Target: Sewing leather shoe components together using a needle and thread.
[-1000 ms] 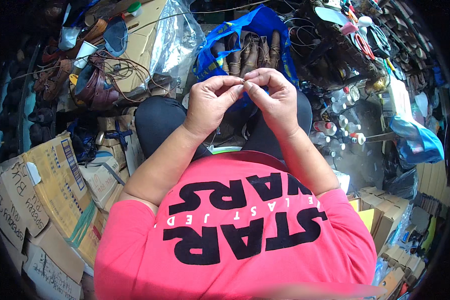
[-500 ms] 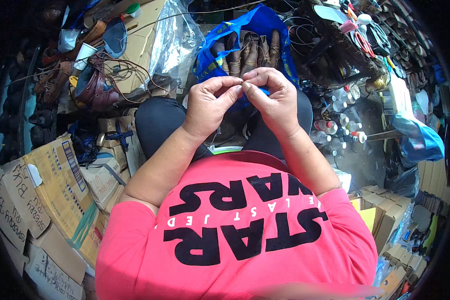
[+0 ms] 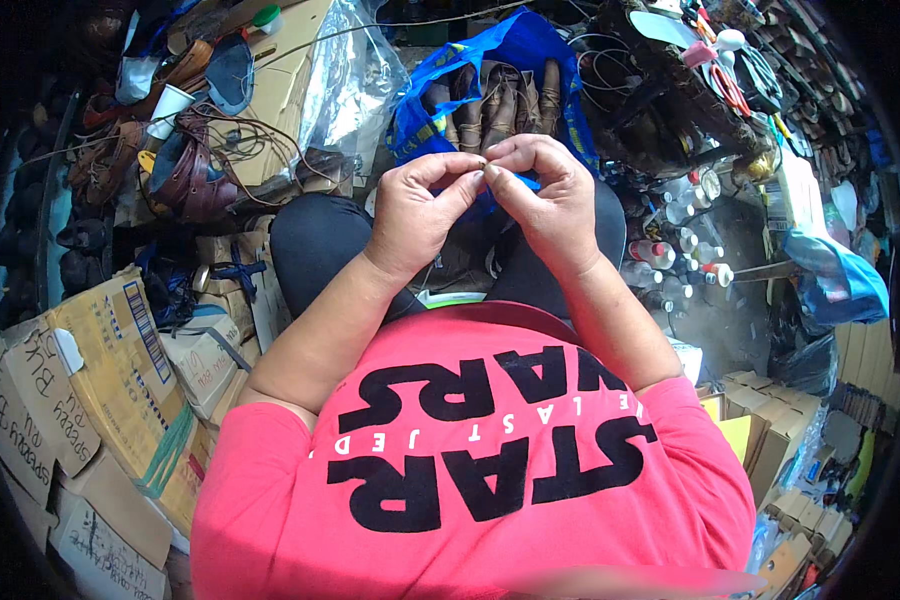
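T-shirt point(image 3: 270, 500), one: bright pink-red, soft knit cloth, block lettering in matt black across it, worn by the seated person before me. Carton point(image 3: 105, 350), yellowish cardboard, flat-sided, tilted among other boxes at the person's left. Bag point(image 3: 575, 110), glossy blue woven-looking plastic, mouth gaping beyond the knees; inside, long brown forms point(image 3: 503, 105), rounded, creased, some bound with cord. Plastic sheet point(image 3: 355, 70), clear, crumpled, shiny, just left of the bag. Left hand point(image 3: 415, 210) and right hand point(image 3: 553, 205), bare, raised above the lap, fingertips meeting. Grip of each: thumb and forefinger pinched on one tiny dark piece point(image 3: 484, 166), held between them; too small to identify. Shoe point(image 3: 195, 180), dark red leather, smooth, strapped, near loose cords. Bottles point(image 3: 653, 254), several, clear plastic, clustered right of the knees. Cup point(image 3: 172, 108), white, tapered, tilted near the shoe.
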Demonstrator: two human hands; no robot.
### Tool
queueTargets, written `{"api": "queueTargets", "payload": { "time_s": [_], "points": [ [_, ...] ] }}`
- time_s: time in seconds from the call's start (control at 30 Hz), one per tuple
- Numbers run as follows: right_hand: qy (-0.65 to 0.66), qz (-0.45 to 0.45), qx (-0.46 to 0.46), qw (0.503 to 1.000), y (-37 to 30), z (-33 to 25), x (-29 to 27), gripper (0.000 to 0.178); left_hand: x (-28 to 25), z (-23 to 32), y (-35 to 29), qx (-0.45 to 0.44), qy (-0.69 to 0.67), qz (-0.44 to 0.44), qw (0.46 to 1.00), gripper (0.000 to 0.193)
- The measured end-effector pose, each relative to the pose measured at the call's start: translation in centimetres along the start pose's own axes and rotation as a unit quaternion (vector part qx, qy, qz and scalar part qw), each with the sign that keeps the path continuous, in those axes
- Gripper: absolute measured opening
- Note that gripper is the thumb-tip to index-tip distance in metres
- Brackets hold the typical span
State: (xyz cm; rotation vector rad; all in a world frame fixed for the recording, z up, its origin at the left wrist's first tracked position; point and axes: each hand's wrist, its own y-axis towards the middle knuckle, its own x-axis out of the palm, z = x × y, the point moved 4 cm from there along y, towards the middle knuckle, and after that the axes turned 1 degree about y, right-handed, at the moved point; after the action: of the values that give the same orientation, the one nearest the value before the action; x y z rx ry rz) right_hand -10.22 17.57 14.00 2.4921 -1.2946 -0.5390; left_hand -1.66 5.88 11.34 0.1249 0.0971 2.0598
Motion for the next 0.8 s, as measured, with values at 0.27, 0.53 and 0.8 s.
{"api": "queueTargets", "payload": {
  "time_s": [0.27, 0.53, 0.8],
  "points": [
    [-0.008, -0.001, -0.008, 1.0, 0.1, -0.22, -0.04, 0.007, -0.02, 0.05, 0.0, -0.002, 0.013, 0.005, 1.0, 0.013],
    [-0.02, -0.002, -0.014, 1.0, 0.12, -0.48, -0.12, 0.007, -0.09, -0.01, 0.01, 0.004, 0.028, 0.008, 1.0, 0.013],
    [-0.007, -0.001, -0.005, 1.0, 0.05, -0.15, -0.19, 0.007, -0.04, 0.11, -0.03, 0.014, 0.065, 0.007, 0.998, 0.012]
  ]
}}
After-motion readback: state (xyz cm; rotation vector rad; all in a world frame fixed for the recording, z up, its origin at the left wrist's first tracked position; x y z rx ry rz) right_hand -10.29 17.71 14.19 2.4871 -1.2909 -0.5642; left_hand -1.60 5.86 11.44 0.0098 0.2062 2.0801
